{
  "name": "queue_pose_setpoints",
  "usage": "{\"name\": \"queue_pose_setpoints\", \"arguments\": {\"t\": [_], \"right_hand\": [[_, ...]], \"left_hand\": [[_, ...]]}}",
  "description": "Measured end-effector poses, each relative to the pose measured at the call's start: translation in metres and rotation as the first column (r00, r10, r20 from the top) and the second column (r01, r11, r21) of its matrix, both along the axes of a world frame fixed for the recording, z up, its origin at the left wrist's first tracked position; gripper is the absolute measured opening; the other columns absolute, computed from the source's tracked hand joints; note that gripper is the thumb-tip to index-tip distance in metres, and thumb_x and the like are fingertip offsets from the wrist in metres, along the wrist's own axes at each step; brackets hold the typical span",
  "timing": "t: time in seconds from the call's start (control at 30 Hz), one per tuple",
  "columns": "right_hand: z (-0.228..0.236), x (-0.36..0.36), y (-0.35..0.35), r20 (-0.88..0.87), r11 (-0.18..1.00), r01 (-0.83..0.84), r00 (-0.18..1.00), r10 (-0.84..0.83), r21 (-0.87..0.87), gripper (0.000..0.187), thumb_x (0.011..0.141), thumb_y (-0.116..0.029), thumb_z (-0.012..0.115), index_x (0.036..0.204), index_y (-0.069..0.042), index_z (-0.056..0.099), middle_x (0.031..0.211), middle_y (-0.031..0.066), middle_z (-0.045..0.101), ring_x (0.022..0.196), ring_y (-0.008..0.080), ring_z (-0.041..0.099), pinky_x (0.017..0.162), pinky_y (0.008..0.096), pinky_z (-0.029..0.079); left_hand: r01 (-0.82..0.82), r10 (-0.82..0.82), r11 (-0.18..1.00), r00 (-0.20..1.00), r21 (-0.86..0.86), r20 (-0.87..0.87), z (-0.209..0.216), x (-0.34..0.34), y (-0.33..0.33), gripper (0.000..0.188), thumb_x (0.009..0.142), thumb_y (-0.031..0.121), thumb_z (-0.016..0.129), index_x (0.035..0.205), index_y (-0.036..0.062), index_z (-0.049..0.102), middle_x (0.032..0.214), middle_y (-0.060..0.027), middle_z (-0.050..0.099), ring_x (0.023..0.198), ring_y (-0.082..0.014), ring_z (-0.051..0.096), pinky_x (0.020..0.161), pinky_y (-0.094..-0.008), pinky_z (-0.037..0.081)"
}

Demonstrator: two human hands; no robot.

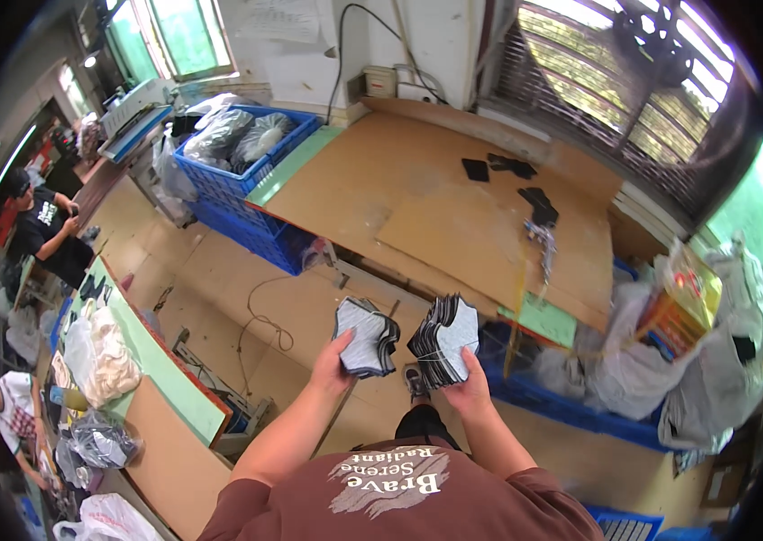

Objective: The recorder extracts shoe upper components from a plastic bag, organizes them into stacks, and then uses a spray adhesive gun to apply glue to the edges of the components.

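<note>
My left hand (336, 362) is closed round the edge of a stack of cut fabric pieces (361, 335). The pieces have a light grey face and dark edges. In my right hand (469, 386) is a thicker stack of similar cut pieces (455, 335), tilted so its layered dark edges fan out, with a thin pale string or band across it. Both stacks are in the air in front of my body, slightly apart. My thumbs lie on the grey faces; most of the other fingers are hidden behind the stacks.
A brown-topped workbench (354, 180) carries several black cut pieces (539, 207) and a metal spray gun (541, 248) with a yellow hose. Blue crates (237, 185) with plastic bags stand left of it; bagged goods (625, 352) lie right. Two people work on the left beyond another table (178, 397).
</note>
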State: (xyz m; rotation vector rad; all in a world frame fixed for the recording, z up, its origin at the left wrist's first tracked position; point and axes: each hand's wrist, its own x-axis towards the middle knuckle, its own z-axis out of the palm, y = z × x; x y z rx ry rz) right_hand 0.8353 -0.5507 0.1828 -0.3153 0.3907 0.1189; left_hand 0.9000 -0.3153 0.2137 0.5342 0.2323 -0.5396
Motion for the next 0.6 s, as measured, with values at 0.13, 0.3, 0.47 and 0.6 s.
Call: {"name": "queue_pose_setpoints", "arguments": {"t": [0.13, 0.3, 0.47, 0.6], "right_hand": [[-0.035, 0.108, -0.002, -0.011, 0.995, -0.087, 0.996, 0.086, -0.043, 0.041, 0.083, -0.022, 0.054, 0.121, -0.008, 0.044, 0.115, 0.0096, 0.055, 0.105, 0.0265, 0.053, 0.090, 0.0418, 0.042], [-0.025, 0.241, 0.024, -0.090, 0.961, -0.199, 0.979, 0.185, -0.191, 0.050, 0.081, -0.014, 0.058, 0.126, -0.013, 0.036, 0.115, 0.0061, 0.053, 0.102, 0.0212, 0.055, 0.084, 0.0381, 0.046], [-0.016, 0.356, 0.040, -0.126, 0.949, -0.251, 0.965, 0.230, -0.191, 0.055, 0.079, -0.014, 0.062, 0.127, -0.012, 0.034, 0.116, 0.0041, 0.051, 0.101, 0.0170, 0.054, 0.082, 0.0316, 0.046], [-0.041, 0.408, 0.065, -0.132, 0.958, -0.197, 0.976, 0.172, -0.207, 0.064, 0.074, -0.007, 0.066, 0.128, -0.007, 0.032, 0.119, 0.0076, 0.048, 0.105, 0.0191, 0.049, 0.086, 0.0317, 0.043]], "left_hand": [[-0.099, 0.093, 0.992, 0.993, 0.080, 0.078, -0.030, 0.099, -0.016, 0.046, 0.085, 0.020, 0.052, 0.125, 0.0018, 0.038, 0.121, -0.0124, 0.050, 0.110, -0.0275, 0.049, 0.095, -0.0402, 0.038], [-0.258, 0.238, 0.895, 0.966, 0.363, 0.101, -0.065, 0.218, 0.007, 0.048, 0.085, 0.020, 0.052, 0.126, 0.0003, 0.036, 0.122, -0.0130, 0.049, 0.112, -0.0278, 0.048, 0.097, -0.0411, 0.036], [-0.294, 0.303, 0.883, 0.952, 0.365, 0.035, -0.055, 0.322, 0.015, 0.046, 0.086, 0.019, 0.051, 0.126, 0.0001, 0.037, 0.122, -0.0137, 0.049, 0.112, -0.0286, 0.047, 0.098, -0.0424, 0.035], [-0.297, 0.296, 0.858, 0.953, 0.418, 0.070, -0.069, 0.367, 0.042, 0.043, 0.087, 0.022, 0.052, 0.122, 0.0014, 0.040, 0.119, -0.0134, 0.050, 0.108, -0.0277, 0.049, 0.095, -0.0413, 0.038]]}}
